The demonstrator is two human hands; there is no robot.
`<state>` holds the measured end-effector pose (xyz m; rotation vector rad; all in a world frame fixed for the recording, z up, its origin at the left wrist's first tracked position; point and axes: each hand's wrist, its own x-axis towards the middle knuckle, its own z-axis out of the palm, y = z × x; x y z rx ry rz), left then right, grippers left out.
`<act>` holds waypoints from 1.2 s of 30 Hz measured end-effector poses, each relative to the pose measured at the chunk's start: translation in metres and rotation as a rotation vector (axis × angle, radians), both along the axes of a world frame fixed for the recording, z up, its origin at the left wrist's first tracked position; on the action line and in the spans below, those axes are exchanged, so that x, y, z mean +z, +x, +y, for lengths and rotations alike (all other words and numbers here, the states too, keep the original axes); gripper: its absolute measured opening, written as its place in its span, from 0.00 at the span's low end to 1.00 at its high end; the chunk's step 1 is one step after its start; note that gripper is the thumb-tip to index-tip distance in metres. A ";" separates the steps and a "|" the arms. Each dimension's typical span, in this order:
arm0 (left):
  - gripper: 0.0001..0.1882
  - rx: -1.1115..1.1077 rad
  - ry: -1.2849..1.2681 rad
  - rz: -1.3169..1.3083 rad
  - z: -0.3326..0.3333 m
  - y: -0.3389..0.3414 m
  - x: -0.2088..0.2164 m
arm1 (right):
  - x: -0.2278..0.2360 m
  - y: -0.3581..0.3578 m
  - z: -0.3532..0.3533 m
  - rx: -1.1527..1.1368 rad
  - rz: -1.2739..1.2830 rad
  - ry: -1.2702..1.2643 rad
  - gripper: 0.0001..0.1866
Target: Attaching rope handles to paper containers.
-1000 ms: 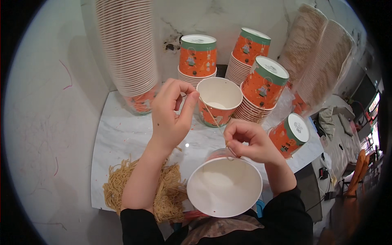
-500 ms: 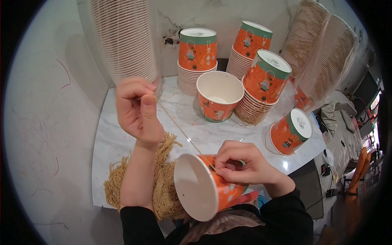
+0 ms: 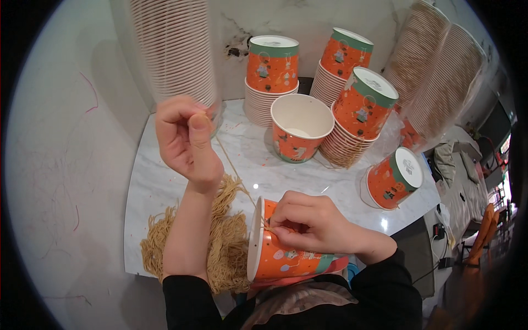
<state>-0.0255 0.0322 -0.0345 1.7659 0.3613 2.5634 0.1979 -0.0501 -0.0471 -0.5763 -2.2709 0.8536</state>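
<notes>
A thin tan string (image 3: 234,169) runs slantwise between my hands. Raised at the left, my left hand (image 3: 187,140) pinches its upper end between thumb and forefinger. My right hand (image 3: 311,223) is closed on the lower part of the string, pressed against an orange paper bucket (image 3: 294,263) near its white rim. The bucket lies on its side by my lap, its mouth turned left; a small dark hole shows at the rim. Beneath my left forearm lies a heap of loose tan strings (image 3: 228,258) on the marble-patterned table (image 3: 247,146).
An upright open orange bucket (image 3: 301,129) stands mid-table. Behind it are nested bucket stacks topped by upside-down buckets (image 3: 273,66); one stack has strings hanging. Another upside-down bucket (image 3: 393,179) stands right. Tall wrapped stacks (image 3: 173,52) rise at the back left and right (image 3: 434,77).
The bucket has turned so its mouth faces further left, showing more of its printed side. My right hand has shifted left with it. The string hangs slightly slacker and steeper.
</notes>
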 end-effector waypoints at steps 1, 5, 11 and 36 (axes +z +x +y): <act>0.06 -0.003 -0.004 0.018 0.001 0.000 -0.001 | 0.001 0.000 0.000 0.008 -0.020 -0.025 0.06; 0.05 0.010 0.021 0.050 0.004 0.002 -0.004 | 0.007 -0.003 0.001 0.013 -0.063 -0.083 0.07; 0.04 0.027 -0.003 0.079 0.004 0.006 -0.005 | 0.014 -0.009 -0.004 0.063 -0.059 -0.181 0.07; 0.03 0.017 -0.135 0.031 -0.001 0.007 0.004 | 0.004 -0.005 -0.003 -0.110 -0.009 0.344 0.19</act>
